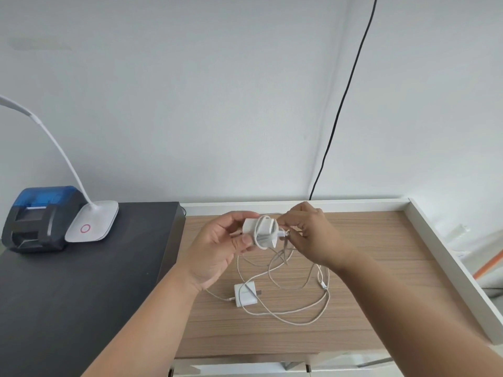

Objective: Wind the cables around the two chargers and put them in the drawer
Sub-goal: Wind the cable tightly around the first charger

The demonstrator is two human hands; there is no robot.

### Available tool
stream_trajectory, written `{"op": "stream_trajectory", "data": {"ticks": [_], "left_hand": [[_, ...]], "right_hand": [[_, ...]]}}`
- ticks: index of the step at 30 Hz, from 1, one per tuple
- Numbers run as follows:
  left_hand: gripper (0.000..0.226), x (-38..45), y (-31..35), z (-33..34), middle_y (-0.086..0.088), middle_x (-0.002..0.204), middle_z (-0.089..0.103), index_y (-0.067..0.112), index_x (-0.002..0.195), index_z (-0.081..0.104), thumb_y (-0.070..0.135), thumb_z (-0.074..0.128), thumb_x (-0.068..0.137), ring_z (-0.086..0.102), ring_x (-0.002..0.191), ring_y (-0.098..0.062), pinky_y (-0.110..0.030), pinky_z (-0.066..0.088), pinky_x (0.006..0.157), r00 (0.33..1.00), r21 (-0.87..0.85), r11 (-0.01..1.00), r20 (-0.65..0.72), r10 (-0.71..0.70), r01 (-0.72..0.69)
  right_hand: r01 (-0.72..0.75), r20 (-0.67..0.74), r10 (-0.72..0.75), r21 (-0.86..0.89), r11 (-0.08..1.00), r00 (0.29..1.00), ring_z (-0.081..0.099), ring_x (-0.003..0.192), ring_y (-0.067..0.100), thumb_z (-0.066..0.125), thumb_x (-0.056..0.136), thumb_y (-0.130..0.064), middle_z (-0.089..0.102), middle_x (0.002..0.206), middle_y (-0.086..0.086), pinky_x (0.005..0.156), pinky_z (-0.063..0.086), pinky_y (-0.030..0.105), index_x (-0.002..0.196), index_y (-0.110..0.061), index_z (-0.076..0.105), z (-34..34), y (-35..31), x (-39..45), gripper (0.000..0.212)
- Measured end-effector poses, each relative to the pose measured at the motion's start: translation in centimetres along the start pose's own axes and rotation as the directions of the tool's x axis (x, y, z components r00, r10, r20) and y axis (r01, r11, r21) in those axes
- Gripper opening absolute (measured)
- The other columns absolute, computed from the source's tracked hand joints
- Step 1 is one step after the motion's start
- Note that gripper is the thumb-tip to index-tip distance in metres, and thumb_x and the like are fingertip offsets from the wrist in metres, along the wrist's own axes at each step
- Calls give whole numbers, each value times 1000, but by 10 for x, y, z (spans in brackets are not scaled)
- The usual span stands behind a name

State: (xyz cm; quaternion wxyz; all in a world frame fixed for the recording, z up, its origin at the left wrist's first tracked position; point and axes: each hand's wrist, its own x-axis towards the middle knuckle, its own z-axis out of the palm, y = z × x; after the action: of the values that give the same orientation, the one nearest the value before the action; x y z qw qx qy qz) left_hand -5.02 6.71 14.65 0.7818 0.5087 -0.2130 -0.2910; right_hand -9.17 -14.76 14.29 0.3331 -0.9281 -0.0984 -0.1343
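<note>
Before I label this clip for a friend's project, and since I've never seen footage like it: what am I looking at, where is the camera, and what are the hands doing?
There is no machine here. One wide-angle camera is worn on a person's head, looking forward and down, so both arms reach in from the bottom of the picture.

The left hand holds a white charger above the wooden surface, with some cable already looped round it. The fingers of the right hand pinch the cable close beside that charger.

Below them a second charger lies flat on the wood, amid loose loops of white cable.

On the dark table to the left stand a white desk lamp and a small blue-lidded printer. A black cord runs down the wall.
</note>
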Motion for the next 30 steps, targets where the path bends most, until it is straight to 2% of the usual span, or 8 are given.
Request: {"op": "stream_trajectory", "data": {"ticks": [4, 7, 11, 13, 15, 20, 26, 30], "left_hand": [[54, 11, -5, 8, -6, 103, 71, 9, 110, 68, 23, 89, 62, 66, 95, -18, -28, 56, 79, 987, -174, 983, -160, 27, -55], [39, 19, -11, 14, -8, 106, 71, 5, 116, 62, 8, 71, 78, 63, 104, -25, -28, 57, 83, 946, -232, 969, -324, 7, -87], [40, 28, -17, 18, -17, 117, 63, -3, 125, 55, 0, 59, 85, 57, 109, -30, -24, 57, 78, 890, -267, 957, -455, -19, -116], [40, 30, -18, 19, -17, 118, 62, -4, 127, 55, -1, 57, 87, 58, 107, -27, -23, 57, 77, 875, -274, 953, -485, -19, -131], [36, 30, -18, 17, -13, 117, 66, -1, 125, 57, -1, 57, 89, 62, 104, -22, -23, 57, 79, 867, -270, 952, -499, -7, -148], [31, 32, -17, 17, -6, 109, 69, 2, 121, 60, 0, 56, 90, 68, 95, -14, -22, 56, 77, 855, -228, 959, -519, 27, -168], [37, 37, -14, 20, -7, 116, 67, 4, 122, 57, 5, 60, 85, 65, 104, -17, -23, 55, 83, 879, -288, 938, -476, 34, -192], [43, 41, -9, 19, -9, 121, 65, 3, 126, 54, 10, 60, 84, 63, 109, -20, -26, 55, 87, 890, -367, 907, -456, 16, -205]], "right_hand": [[-75, -17, 73, -142, 987, 997, 41, 100, 8, 56, 89, -41, 48, 72, -32, 82, 21, 35, 75, -29, 65, 17, -3, -2, 21], [-166, -59, 158, -169, 972, 986, 34, 102, 9, 62, 90, -35, 50, 99, -25, 81, 21, 32, 87, -30, 72, 30, -6, -3, 12], [-300, -122, 309, 88, 950, 943, 53, 76, 14, 68, 87, -21, 57, 90, -3, 69, 39, 20, 86, -17, 75, 36, -13, 0, 8], [-425, -3, 459, 374, 824, 888, 58, 70, 14, 70, 86, -16, 65, 84, -1, 68, 44, 19, 85, -18, 74, 35, -16, 1, 5], [-496, 144, 544, 643, 583, 827, 56, 67, 14, 72, 84, -9, 66, 74, 2, 66, 46, 23, 83, -15, 75, 35, -14, -1, 7], [-532, 343, 497, 789, 308, 797, 49, 57, 9, 69, 81, 5, 54, 65, 2, 57, 41, 17, 79, -10, 69, 31, 1, -6, 16], [-555, 369, 427, 665, 499, 825, 48, 56, 8, 69, 76, 11, 54, 60, -4, 59, 44, 19, 67, -16, 59, 33, 4, -15, 31], [-514, 330, 411, 345, 785, 850, 46, 56, 3, 72, 76, -3, 54, 64, -8, 58, 43, 18, 71, -22, 61, 36, 10, -23, 23]]}}
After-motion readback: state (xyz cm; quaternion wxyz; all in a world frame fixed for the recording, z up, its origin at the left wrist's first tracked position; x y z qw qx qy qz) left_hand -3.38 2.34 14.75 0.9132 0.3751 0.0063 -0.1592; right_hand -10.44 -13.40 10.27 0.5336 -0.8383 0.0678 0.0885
